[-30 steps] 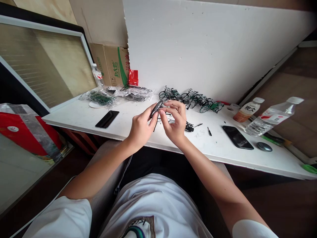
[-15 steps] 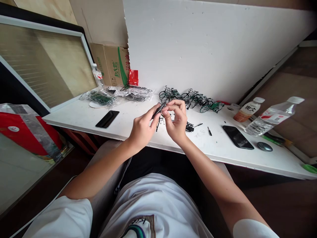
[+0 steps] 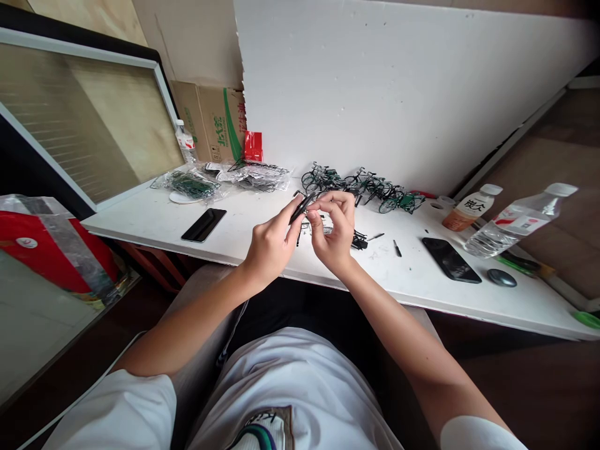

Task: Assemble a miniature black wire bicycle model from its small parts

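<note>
Thumb and fingers of my left hand (image 3: 272,247) pinch a small dark part (image 3: 300,208) above the white table (image 3: 248,245). My right hand (image 3: 334,231) touches the same part from the right, its thumb and forefinger pressed together at it; whether they hold a separate tiny piece is too small to tell. Loose black pieces (image 3: 360,240) lie on the table under and just right of my right hand, partly hidden by it. Behind the hands stands a row of small dark green model bicycles (image 3: 370,185).
Plastic-bagged parts (image 3: 192,185) and a phone (image 3: 204,225) lie at left. On the right are another phone (image 3: 450,259), a round dark object (image 3: 502,277), an orange-brown drink bottle (image 3: 472,207) and a clear water bottle (image 3: 520,222). A small black tool (image 3: 397,248) lies nearer the middle.
The fingers of my right hand have shifted slightly at the dark part, and the part has tilted a little. Both hands stay in nearly the same place.
</note>
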A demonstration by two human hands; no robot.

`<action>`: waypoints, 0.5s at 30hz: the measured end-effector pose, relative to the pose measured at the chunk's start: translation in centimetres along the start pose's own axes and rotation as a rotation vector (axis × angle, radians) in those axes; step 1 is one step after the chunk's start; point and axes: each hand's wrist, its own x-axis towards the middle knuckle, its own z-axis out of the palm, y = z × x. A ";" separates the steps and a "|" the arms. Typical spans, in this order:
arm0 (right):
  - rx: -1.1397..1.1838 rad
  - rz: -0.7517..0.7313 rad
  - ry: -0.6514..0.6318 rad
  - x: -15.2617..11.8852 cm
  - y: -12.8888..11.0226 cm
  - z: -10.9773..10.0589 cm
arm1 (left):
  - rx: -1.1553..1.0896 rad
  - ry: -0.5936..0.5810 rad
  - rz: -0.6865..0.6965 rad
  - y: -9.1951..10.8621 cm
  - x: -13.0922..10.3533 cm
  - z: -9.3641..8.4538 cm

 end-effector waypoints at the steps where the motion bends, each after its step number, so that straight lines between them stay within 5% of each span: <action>1: -0.018 -0.025 0.008 -0.1 0.1 0.0 | -0.005 -0.006 -0.007 0.0 0.0 0.0; 9: -0.185 -0.297 0.114 0.1 0.9 -0.6 | -0.002 0.044 0.074 0.9 -0.2 0.0; 15: -0.036 -0.118 0.060 0.5 0.1 -0.7 | 0.000 0.020 0.098 0.9 0.0 -0.3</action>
